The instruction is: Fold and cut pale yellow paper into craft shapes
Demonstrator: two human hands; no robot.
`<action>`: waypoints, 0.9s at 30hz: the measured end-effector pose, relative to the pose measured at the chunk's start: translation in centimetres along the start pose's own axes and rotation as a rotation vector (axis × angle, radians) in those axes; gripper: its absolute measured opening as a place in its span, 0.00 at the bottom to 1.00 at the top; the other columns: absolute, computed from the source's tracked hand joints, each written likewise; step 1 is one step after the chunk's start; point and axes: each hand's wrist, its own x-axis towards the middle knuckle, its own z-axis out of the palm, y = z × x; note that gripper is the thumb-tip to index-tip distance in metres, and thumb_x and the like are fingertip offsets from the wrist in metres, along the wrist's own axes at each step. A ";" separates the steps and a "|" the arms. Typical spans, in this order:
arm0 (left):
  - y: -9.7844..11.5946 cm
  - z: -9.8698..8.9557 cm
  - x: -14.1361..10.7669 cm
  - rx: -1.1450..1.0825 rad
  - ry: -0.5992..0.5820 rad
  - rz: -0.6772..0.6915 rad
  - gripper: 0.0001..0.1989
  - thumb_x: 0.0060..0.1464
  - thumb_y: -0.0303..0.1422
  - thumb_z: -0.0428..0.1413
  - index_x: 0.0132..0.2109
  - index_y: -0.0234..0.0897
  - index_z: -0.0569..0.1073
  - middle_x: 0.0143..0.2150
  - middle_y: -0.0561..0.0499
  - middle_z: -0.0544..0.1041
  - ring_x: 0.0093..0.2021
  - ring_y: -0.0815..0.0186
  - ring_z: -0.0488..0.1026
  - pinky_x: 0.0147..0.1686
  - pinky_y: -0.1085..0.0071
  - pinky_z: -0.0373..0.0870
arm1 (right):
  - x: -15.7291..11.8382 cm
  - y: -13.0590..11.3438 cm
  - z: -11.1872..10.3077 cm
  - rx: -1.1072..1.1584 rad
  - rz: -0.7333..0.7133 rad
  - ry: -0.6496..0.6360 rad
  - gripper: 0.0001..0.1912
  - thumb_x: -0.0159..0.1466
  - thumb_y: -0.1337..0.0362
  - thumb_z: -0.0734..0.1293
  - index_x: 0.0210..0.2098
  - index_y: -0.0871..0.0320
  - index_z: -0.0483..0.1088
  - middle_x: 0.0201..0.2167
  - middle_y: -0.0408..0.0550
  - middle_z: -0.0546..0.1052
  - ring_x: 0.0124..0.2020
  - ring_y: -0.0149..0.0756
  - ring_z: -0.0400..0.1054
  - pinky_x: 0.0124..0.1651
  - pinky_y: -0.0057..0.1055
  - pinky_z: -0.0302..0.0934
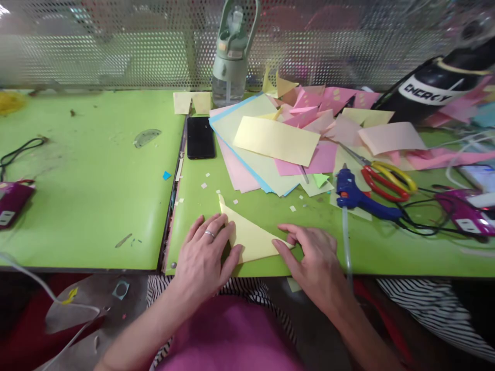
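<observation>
A pale yellow sheet of paper (253, 238), folded into a triangle, lies near the front edge of the green table. Its left side is pressed by my left hand (207, 252), whose fingers lie over it and hide part of that edge; a ring is on one finger. At the right corner, my right hand (313, 255) pinches the paper between thumb and index finger. The narrow tip at the top left sticks up past my left fingers. Several tiny paper scraps (204, 185) lie just beyond the paper.
A blue glue gun (358, 196) and red-and-yellow scissors (389, 180) lie to the right. Behind are stacked coloured sheets (276, 139), a black phone (200, 137) and a water bottle (230, 67). A black bottle (436, 87) leans at the far right. A gap (170, 206) splits the tabletop.
</observation>
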 end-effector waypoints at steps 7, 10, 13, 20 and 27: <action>0.2 0.3 -0.2 0.023 -0.002 0.010 0.19 0.64 0.42 0.50 0.55 0.35 0.68 0.56 0.42 0.73 0.59 0.54 0.70 0.62 0.49 0.61 | -0.8 0.1 -0.2 0.016 0.065 -0.021 0.13 0.68 0.56 0.60 0.47 0.56 0.68 0.30 0.45 0.73 0.36 0.41 0.68 0.44 0.39 0.56; 0.5 0.4 -0.2 0.043 -0.006 -0.008 0.20 0.63 0.43 0.51 0.55 0.35 0.68 0.56 0.41 0.73 0.59 0.52 0.69 0.63 0.47 0.61 | -1.1 -0.1 -0.2 0.033 0.094 -0.016 0.12 0.67 0.58 0.60 0.47 0.55 0.67 0.30 0.45 0.73 0.37 0.41 0.68 0.46 0.40 0.57; 0.7 0.5 -0.2 0.059 -0.013 -0.016 0.19 0.63 0.42 0.52 0.55 0.35 0.68 0.56 0.41 0.73 0.59 0.52 0.68 0.63 0.46 0.61 | -1.4 -0.2 -0.2 0.052 0.090 0.006 0.12 0.67 0.61 0.60 0.48 0.56 0.66 0.30 0.45 0.73 0.38 0.41 0.68 0.48 0.40 0.57; 1.1 0.1 0.0 0.094 -0.055 -0.019 0.19 0.63 0.38 0.51 0.58 0.34 0.66 0.55 0.40 0.72 0.60 0.52 0.68 0.63 0.46 0.60 | -1.4 0.3 -0.1 0.099 0.000 0.047 0.05 0.67 0.64 0.62 0.42 0.55 0.68 0.30 0.45 0.73 0.36 0.40 0.67 0.49 0.41 0.57; 1.2 -0.4 0.1 0.130 -0.115 -0.010 0.20 0.64 0.36 0.50 0.61 0.38 0.65 0.57 0.41 0.70 0.61 0.52 0.66 0.64 0.46 0.60 | -1.5 0.0 -0.3 0.071 -0.104 0.099 0.09 0.64 0.71 0.65 0.42 0.53 0.74 0.38 0.47 0.78 0.41 0.41 0.67 0.55 0.46 0.55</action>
